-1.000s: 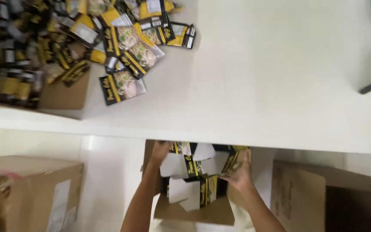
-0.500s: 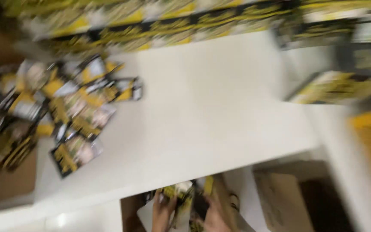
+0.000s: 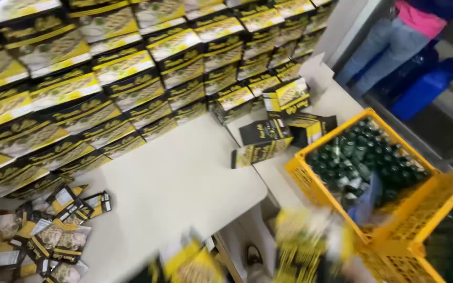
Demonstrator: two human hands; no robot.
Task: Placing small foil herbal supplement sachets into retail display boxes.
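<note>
Neither of my hands can be made out. Two motion-blurred bundles of yellow-and-black packets (image 3: 187, 262) (image 3: 305, 246) sit at the bottom edge, and nothing visible shows what holds them. Loose yellow-and-black sachets (image 3: 53, 236) lie in a heap on the white table (image 3: 184, 178) at the lower left. A wall of stacked yellow-and-black cartons (image 3: 106, 78) fills the back of the table.
A few cartons (image 3: 268, 139) lie open or tipped near the table's right corner. A yellow plastic crate (image 3: 425, 204) full of green bottles (image 3: 363, 157) stands on the right. A person in jeans (image 3: 389, 42) stands at the upper right beside a blue container (image 3: 425, 89).
The view has swung up and right, from the cardboard box below the table edge to the carton stack and the yellow crate. My hands, earlier in the box, have dropped out of sight.
</note>
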